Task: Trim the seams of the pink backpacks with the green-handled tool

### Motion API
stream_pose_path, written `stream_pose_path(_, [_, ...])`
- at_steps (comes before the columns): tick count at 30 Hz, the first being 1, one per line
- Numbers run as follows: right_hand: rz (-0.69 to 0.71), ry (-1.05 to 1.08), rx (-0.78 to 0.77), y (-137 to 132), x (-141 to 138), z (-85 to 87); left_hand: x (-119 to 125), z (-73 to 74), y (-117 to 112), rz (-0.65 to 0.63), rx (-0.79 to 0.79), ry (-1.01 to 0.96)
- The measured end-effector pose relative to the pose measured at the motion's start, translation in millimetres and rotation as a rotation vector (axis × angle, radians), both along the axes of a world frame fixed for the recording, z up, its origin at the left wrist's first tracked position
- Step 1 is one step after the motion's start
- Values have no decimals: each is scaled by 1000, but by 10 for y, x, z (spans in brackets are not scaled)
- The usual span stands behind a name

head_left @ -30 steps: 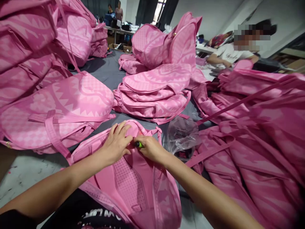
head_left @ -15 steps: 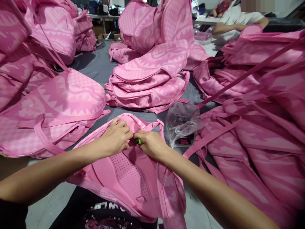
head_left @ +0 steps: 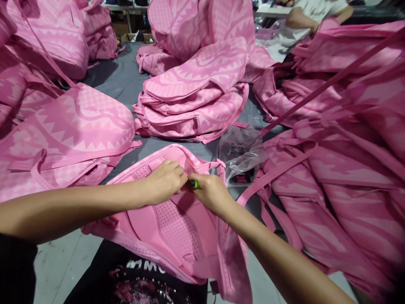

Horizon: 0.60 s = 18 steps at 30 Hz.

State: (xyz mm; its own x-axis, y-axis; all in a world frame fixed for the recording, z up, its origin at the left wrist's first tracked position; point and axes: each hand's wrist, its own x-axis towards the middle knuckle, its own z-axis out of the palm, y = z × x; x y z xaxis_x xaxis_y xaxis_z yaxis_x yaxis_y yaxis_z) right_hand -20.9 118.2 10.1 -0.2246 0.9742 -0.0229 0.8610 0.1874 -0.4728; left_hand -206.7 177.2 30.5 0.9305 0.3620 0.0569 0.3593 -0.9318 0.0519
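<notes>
A pink backpack (head_left: 177, 223) lies across my lap and the table edge, its dotted mesh back panel facing up. My left hand (head_left: 166, 181) is closed on the backpack near its top, the fingers curled and partly hidden. My right hand (head_left: 210, 192) meets it there, wrapped round a small tool with a green and black handle (head_left: 194, 184). Its working end is hidden between my hands, so its kind cannot be made out. Just right of the backpack sits a clear plastic bag (head_left: 242, 154) with small dark and pink items inside.
Pink backpacks are piled at the left (head_left: 85, 122), in the middle (head_left: 193, 97) and at the right (head_left: 341, 181) of the grey-covered table (head_left: 110, 86). A long strap (head_left: 329, 82) stretches across the right pile. Another person (head_left: 311, 17) is at the back right.
Both hands have shifted slightly right in view, still together at the backpack's top. My left fingers have curled in more. The surroundings sit a little higher and further left in view.
</notes>
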Motion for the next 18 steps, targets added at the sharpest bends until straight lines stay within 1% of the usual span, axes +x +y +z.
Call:
stream_pose_path(3, [-78,111,-49,81,-91,50,-93,-48,-23,29,44,-68])
stream_pose_path(5, [-150,240,-121,126,-146,92,-148,-105,-35,46,69,-124])
stream_pose_path(9, [-345,598,-419,132,-211,188,-167,-222,-57,51,81,-183])
stream_pose_path(11, [-440,694,-496,106,-249,239,-145,-236,-60,47,81,-185])
stream_pose_path(13, [-533,717,-487,80,-309,279,-130,-183,-41,31,69,-160])
stream_pose_path(15, [-603,689,-447,68,-387,298,-161,-64,19,-24,31,-122])
stream_pose_path(17, [-648,636,-410,79,-468,297,-269,85,135,-58,-5,-152])
stream_pose_path(18, [-667,603,-390,93,-507,294,-357,148,213,-24,-14,-208])
